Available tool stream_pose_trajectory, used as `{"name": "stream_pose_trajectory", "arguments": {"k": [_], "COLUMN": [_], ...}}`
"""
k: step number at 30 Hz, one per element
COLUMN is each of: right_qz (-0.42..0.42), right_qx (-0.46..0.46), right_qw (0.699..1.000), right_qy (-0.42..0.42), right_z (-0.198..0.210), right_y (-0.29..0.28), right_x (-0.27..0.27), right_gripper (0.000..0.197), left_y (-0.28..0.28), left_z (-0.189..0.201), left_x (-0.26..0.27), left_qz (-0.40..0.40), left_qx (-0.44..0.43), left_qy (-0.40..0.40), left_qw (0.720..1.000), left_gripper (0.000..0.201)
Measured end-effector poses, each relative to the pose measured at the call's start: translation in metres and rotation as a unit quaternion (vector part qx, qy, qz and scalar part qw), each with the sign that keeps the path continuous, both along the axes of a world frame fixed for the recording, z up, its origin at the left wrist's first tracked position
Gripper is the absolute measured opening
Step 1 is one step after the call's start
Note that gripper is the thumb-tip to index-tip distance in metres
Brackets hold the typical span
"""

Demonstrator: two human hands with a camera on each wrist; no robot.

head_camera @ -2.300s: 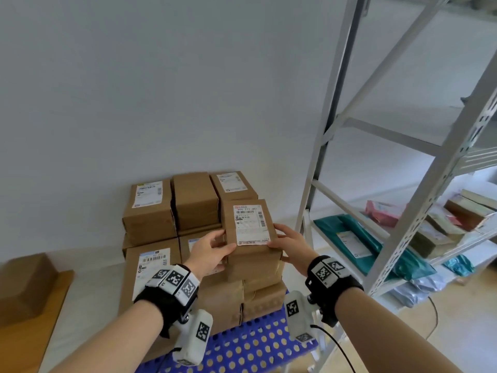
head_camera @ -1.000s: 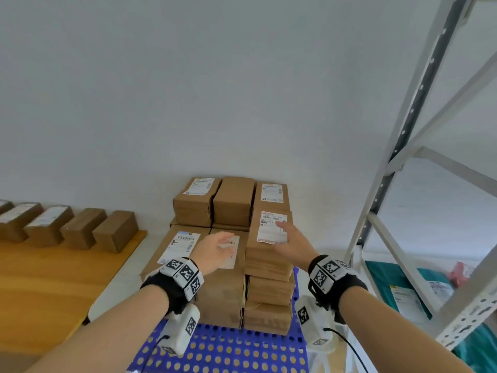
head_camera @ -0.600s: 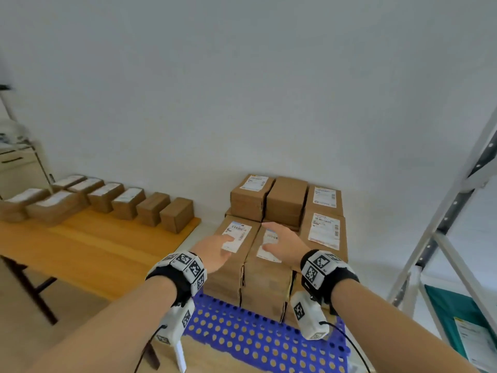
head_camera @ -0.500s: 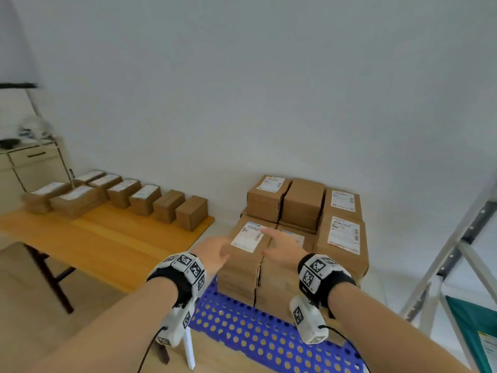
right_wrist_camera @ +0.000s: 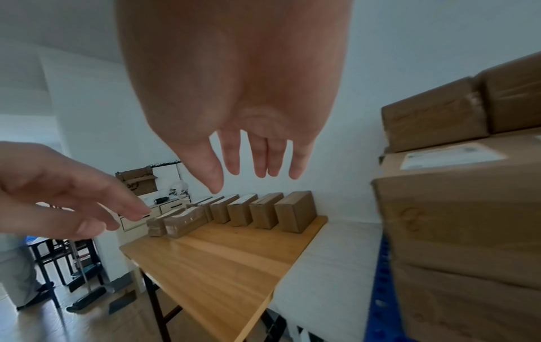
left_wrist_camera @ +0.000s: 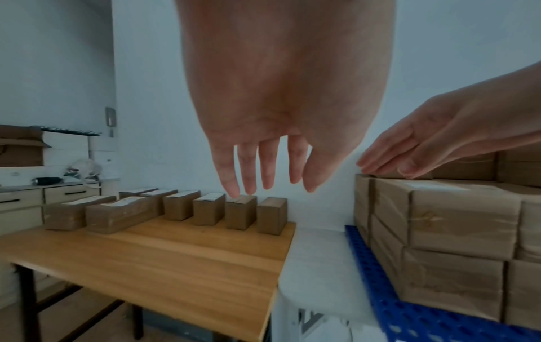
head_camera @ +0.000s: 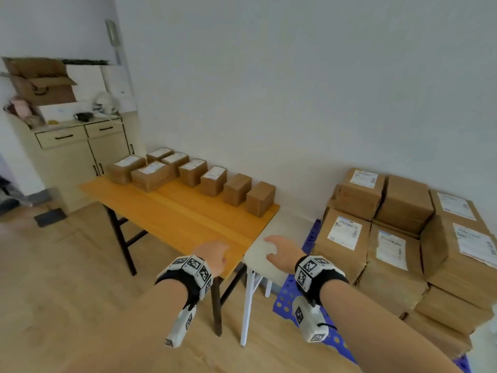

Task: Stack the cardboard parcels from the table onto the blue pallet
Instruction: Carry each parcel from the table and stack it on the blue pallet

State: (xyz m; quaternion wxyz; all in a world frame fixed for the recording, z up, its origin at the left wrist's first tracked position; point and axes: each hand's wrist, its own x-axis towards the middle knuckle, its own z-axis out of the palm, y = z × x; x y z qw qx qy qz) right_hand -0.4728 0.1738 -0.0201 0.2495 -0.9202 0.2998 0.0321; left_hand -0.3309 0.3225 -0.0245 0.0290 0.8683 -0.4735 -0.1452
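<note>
Several cardboard parcels (head_camera: 260, 198) stand in a row along the wall side of the wooden table (head_camera: 188, 227). To the right, the blue pallet (head_camera: 285, 300) carries a stack of parcels (head_camera: 398, 238) several layers high. My left hand (head_camera: 215, 255) hovers over the table's near right corner, fingers straight and empty. My right hand (head_camera: 278, 250) hovers over the white stand beside it, also empty. The left wrist view shows the left hand's spread fingers (left_wrist_camera: 247, 175) pointing toward the row of parcels (left_wrist_camera: 270, 215). In the right wrist view, the right hand (right_wrist_camera: 254, 173) is relaxed, with the pallet stack (right_wrist_camera: 456, 219) close on its right.
A low white stand (head_camera: 269, 267) fills the gap between the table and the pallet. A cream cabinet (head_camera: 75, 157) at the far left carries an open cardboard box (head_camera: 40, 82) and clutter. Dark chairs (right_wrist_camera: 58, 259) stand on the wooden floor (head_camera: 67, 278) left of the table.
Both hands let go of the labelled parcel on top of the pallet stack and drew back left. The view swung left, bringing the table and its parcels into sight.
</note>
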Motion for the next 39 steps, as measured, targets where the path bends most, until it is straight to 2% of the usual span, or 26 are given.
{"name": "stream_pose_trajectory", "arguments": {"k": [6,16,23,33,39], "right_qz": [0.033,0.101,0.122,0.111,0.103], "right_qx": [0.006,0.005,0.005,0.053,0.058], "right_qw": [0.999,0.992,0.988,0.989,0.99], "right_qy": [0.024,0.076,0.089,0.086,0.079], "right_z": [-0.016,-0.033,-0.047,-0.054,-0.055], "right_y": [0.047,0.091,0.085,0.059,0.056], "right_x": [0.073,0.19,0.292,0.447,0.518], "right_gripper": [0.054,0.05,0.051,0.052,0.051], "left_y": [0.057,0.118,0.123,0.095,0.091], "left_z": [-0.013,-0.037,-0.047,-0.049,-0.053], "left_x": [0.065,0.158,0.253,0.404,0.484], "left_qz": [0.042,0.125,0.169,0.163,0.178], "left_qx": [0.034,0.021,0.023,0.039,0.044], "left_qy": [0.027,0.095,0.097,0.129,0.117], "left_qw": [0.998,0.987,0.98,0.977,0.976], "left_gripper": [0.045,0.052,0.05,0.049,0.05]}}
